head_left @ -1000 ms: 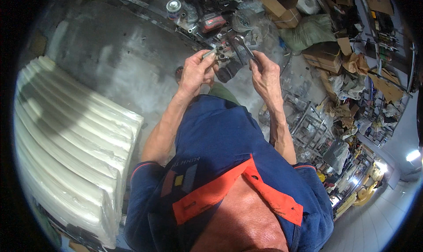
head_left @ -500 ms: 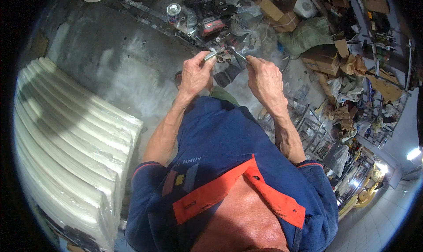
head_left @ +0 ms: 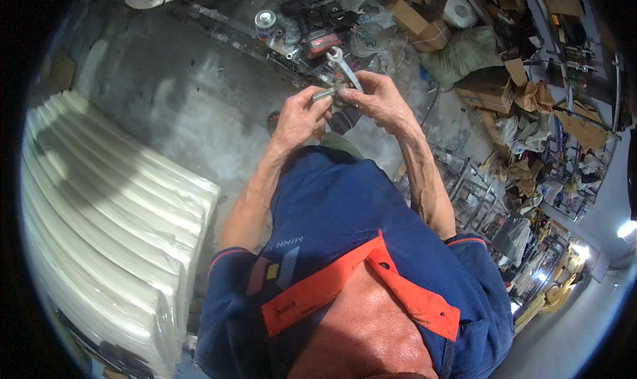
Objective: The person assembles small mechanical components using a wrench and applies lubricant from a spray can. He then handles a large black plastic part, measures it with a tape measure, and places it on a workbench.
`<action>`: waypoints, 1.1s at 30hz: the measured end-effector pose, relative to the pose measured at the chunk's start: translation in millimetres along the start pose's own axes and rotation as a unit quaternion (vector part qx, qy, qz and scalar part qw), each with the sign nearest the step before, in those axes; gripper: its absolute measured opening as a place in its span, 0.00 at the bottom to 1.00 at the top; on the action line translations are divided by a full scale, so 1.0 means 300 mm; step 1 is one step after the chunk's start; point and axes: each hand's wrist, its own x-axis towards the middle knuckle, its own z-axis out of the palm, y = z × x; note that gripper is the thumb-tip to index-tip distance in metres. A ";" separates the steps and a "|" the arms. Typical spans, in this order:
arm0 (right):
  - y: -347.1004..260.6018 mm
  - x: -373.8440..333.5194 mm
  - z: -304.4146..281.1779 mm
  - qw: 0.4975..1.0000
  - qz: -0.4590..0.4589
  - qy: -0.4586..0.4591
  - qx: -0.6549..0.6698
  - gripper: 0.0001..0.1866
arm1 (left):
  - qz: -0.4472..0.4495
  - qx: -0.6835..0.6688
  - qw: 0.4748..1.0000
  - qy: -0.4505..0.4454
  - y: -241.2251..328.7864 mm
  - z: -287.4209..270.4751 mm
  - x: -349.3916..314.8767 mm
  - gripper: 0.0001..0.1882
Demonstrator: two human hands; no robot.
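Between the thumb and fingers of my left hand (head_left: 298,119) is a short metal cylinder (head_left: 323,94), tilted up toward the right. My right hand (head_left: 381,102) is closed around the shaft of a wrench (head_left: 344,68), whose open jaw points up and away from me. The thumb and a fingertip of that hand meet the right end of the cylinder. What sits at that end is small and partly hidden by the fingers. Both hands are close together in front of my body, above the floor.
Beyond my hands lie a red and black power tool (head_left: 324,44), a can (head_left: 265,25) and loose metal parts. Cardboard boxes (head_left: 494,92) and a green sack (head_left: 464,55) fill the right. Plastic-wrapped white panels (head_left: 119,226) stand on the left.
My right hand has moved left to the cylinder, and the wrench has swung upright with its jaw away from the cylinder. My left hand still holds the cylinder, slightly lower.
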 end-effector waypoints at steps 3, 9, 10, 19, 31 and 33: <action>0.011 -0.006 0.002 1.000 -0.018 0.001 0.011 0.15 | -0.025 -0.056 0.998 -0.011 0.000 0.002 -0.004 0.12; 0.124 -0.024 0.056 0.994 0.003 0.069 0.088 0.11 | -0.110 -0.110 0.988 -0.009 -0.020 0.032 0.025 0.13; 0.149 -0.019 0.062 0.989 -0.005 0.081 0.125 0.10 | -0.106 -0.117 0.987 -0.013 -0.027 0.039 0.036 0.13; 0.284 0.060 -0.028 0.949 -0.008 0.096 0.300 0.11 | -0.099 0.024 0.995 -0.002 -0.046 0.109 0.160 0.12; 0.504 0.147 -0.266 0.941 0.017 0.280 0.188 0.13 | -0.133 -0.005 0.980 0.147 -0.312 0.053 0.430 0.07; 0.551 0.131 -0.330 0.938 0.040 0.304 0.164 0.14 | -0.138 -0.024 0.966 0.217 -0.424 -0.025 0.492 0.08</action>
